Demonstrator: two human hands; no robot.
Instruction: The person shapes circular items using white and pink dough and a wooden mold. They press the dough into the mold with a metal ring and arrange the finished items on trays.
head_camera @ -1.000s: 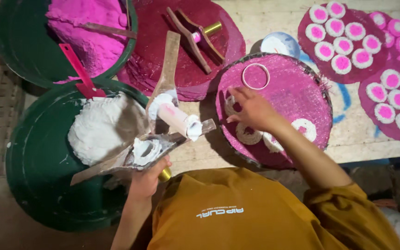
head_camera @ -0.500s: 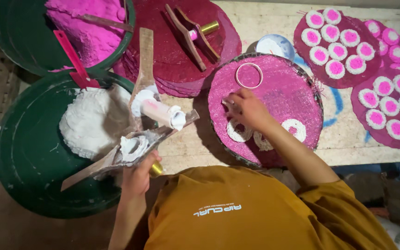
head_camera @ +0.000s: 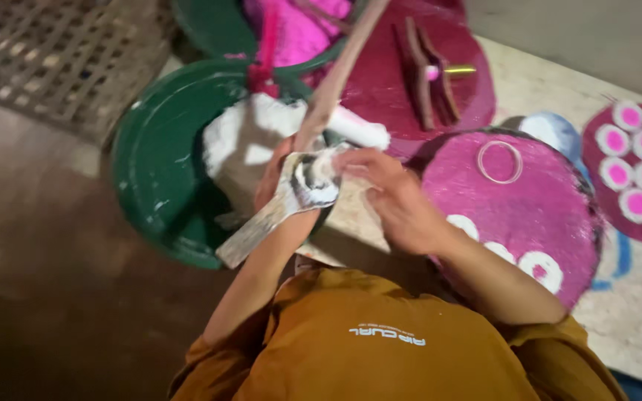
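Observation:
My left hand [head_camera: 273, 178] grips a long wooden mould [head_camera: 291, 204], caked with white paste, over the edge of a green basin [head_camera: 157, 171]. The mould's upper arm [head_camera: 343, 63] sticks up and away. My right hand [head_camera: 395, 200] has its fingertips closed on the mould's white head, beside my left hand. A lump of white dough [head_camera: 243, 141] lies in the basin just behind both hands.
A second green basin with pink dough [head_camera: 291, 22] sits behind. Another wooden mould [head_camera: 429, 70] lies on a dark red tray [head_camera: 380, 89]. A pink round tray [head_camera: 529, 208] holds a ring [head_camera: 499, 162] and white-and-pink discs [head_camera: 540, 269]. More trays of discs [head_camera: 637, 171] are at right. A woven mat [head_camera: 61, 59] lies far left.
My right hand has left the pink tray and come left onto the mould's head. The mould is lifted closer and the view has shifted left.

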